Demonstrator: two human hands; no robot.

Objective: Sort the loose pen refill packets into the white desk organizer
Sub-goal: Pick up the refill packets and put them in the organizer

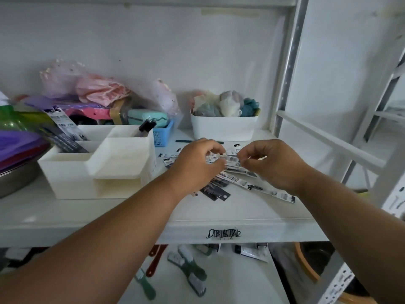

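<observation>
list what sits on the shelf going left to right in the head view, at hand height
white desk organizer → left hand → right hand, both over the loose pen refill packets. The blue basket and white bin sit behind, so I leave them out.

Two bare forearms reach in from the lower corners of the head view, each uncovered from the frame edge to the wrist, with no sleeve showing. The left hand point(198, 160) and the right hand point(270, 163) are bare too: no glove, ring, watch or band appears on the fingers or wrists that show. The nails are hard to make out, as the fingertips are slightly blurred.
</observation>
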